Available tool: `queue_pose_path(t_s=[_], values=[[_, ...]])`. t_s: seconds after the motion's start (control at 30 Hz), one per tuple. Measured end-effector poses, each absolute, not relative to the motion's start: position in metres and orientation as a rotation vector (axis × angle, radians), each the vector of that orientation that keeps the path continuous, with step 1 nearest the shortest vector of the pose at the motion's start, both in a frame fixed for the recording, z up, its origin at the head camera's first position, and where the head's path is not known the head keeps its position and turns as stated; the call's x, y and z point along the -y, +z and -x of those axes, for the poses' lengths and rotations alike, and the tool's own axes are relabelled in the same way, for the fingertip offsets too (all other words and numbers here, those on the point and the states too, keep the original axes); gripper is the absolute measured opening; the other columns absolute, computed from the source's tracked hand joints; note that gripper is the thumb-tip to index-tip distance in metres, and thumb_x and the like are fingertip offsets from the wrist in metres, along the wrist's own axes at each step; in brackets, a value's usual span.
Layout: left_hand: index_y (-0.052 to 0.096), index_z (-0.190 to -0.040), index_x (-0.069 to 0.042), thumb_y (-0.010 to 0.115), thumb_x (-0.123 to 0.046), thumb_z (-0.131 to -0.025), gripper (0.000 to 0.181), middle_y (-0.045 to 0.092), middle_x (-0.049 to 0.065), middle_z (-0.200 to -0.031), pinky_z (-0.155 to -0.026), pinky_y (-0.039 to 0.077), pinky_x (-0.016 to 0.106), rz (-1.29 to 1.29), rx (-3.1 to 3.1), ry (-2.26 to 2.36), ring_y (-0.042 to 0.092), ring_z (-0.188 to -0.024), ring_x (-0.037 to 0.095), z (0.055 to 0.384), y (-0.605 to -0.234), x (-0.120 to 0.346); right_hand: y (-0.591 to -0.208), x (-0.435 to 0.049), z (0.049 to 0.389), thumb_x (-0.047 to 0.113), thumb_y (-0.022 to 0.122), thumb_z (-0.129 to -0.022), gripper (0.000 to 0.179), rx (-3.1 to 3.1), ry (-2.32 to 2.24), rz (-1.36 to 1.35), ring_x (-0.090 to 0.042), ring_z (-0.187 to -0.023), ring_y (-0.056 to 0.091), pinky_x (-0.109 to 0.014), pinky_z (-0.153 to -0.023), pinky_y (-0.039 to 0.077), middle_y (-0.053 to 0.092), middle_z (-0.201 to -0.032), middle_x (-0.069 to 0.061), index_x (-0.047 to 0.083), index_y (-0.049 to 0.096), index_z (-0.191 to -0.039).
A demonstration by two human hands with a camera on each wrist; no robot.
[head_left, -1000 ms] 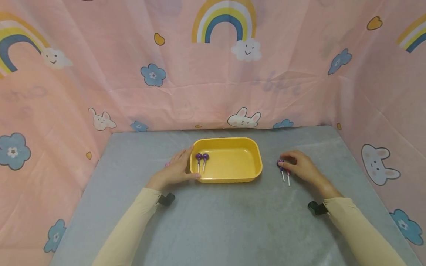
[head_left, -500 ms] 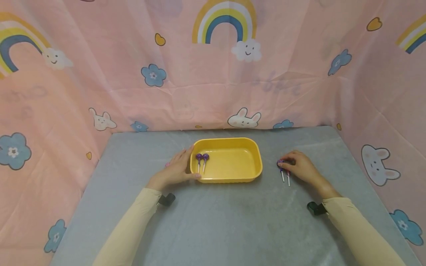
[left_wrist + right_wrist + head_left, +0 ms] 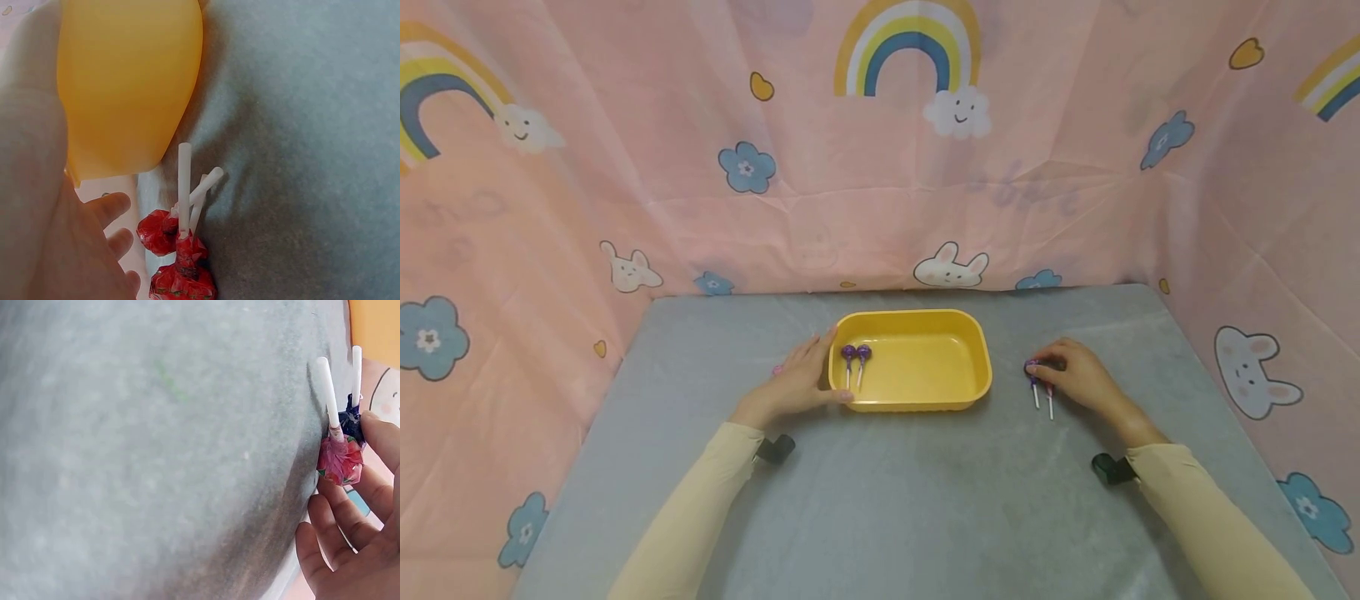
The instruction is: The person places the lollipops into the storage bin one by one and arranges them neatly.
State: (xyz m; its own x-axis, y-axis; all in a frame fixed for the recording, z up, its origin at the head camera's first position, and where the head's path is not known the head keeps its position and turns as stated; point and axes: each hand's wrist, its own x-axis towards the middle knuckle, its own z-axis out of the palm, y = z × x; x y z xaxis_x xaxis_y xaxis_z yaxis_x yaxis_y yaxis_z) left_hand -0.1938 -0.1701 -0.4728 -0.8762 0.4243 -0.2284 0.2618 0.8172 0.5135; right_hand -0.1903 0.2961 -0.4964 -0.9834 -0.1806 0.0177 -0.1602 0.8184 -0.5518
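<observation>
A yellow plastic tray (image 3: 917, 407) holds two purple lollipops (image 3: 864, 353) side by side at its left end. My left hand (image 3: 796, 382) rests against that end, thumb at the front corner and fingers spread toward the back. Red-wrapped lollipops (image 3: 181, 284) lie beside it in the left wrist view, mostly hidden by the hand in the head view. To the right of the tray, my right hand (image 3: 1075, 375) pinches the head of a purple lollipop (image 3: 352, 422) between thumb and index finger. Beside that one is a pink lollipop (image 3: 340, 461), its stick toward me.
A grey cloth covers the table (image 3: 910, 508). Pink patterned curtains (image 3: 820, 225) stand along the back and both sides. Each wrist carries a dark strapped camera (image 3: 1112, 469).
The stick of the purple lollipop in my right hand has shifted very slightly left. The left hand, the tray and its lollipops stay in place.
</observation>
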Motion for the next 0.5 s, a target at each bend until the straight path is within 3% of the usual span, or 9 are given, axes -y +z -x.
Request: queue_pose_path(t_s=[0.3,0.5], values=[[-0.010,-0.159,-0.031,0.069,-0.066,-0.080,0.117,0.008,0.008,-0.169,-0.120,0.014,0.067,-0.511,-2.669,0.687,0.005,-0.156,0.034,0.195,-0.476,0.171,-0.489,-0.294,0.194,0.036,0.067,-0.094,0.036,-2.892,-0.911,0.263,-0.023,-0.088,0.058,-0.033,-0.080,0.048,0.065,-0.102,-0.012,0.004,0.072,-0.109],[-0.010,-0.159,-0.032,0.070,-0.064,-0.080,0.117,0.009,0.008,-0.169,-0.121,0.013,0.067,-0.503,-2.655,0.707,0.003,-0.157,0.034,0.195,-0.475,0.170,-0.470,-0.290,0.198,0.042,0.063,-0.096,0.041,-2.886,-0.908,0.230,-0.034,-0.106,0.062,-0.052,-0.089,0.053,0.065,-0.115,-0.016,0.006,0.070,-0.113]])
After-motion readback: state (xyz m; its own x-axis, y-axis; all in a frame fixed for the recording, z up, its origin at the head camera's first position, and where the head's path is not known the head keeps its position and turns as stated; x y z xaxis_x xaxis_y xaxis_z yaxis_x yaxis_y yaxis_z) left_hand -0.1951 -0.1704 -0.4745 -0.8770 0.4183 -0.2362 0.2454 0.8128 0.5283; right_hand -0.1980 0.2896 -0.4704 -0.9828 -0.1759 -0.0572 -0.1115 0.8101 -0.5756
